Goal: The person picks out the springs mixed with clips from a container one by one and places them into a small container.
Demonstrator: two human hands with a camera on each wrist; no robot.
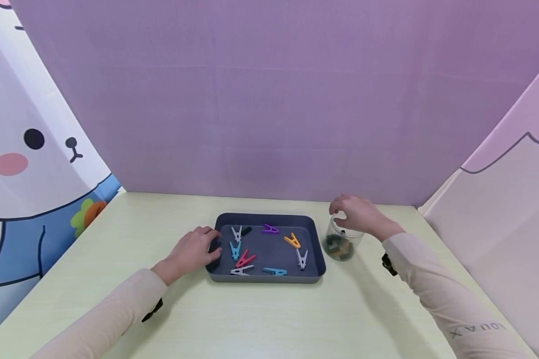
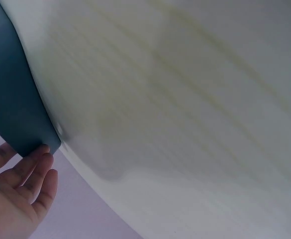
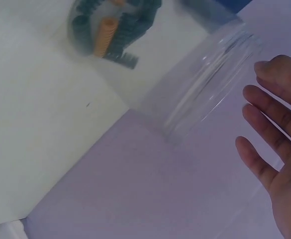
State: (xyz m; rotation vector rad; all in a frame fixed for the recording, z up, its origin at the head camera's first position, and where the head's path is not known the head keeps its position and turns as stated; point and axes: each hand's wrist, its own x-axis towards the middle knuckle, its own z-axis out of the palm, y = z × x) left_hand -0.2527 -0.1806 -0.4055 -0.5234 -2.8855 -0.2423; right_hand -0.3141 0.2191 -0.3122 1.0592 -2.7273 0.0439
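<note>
My left hand [image 1: 196, 252] holds the left wall of a dark grey tray [image 1: 269, 279]; its fingertips [image 2: 42, 149] lie against the tray wall in the left wrist view. Inside the tray are several small plastic clothespins, among them a purple one [image 1: 270, 229], a yellow one [image 1: 292, 241] and a red one [image 1: 245, 259], plus a short dark piece [image 1: 246, 231]. Over the mouth of a clear jar [image 1: 331, 234] hovers my right hand [image 1: 357, 213], fingers spread and bent loosely with nothing between them. Dark green and orange ribbed pieces [image 3: 107, 37] lie at the jar's bottom.
The pale wooden table [image 1: 260, 319] carries the tray in the middle and the jar just right of it. A purple cloth wall [image 1: 269, 99] rises behind the table's back edge. Printed cloth hangs at both sides.
</note>
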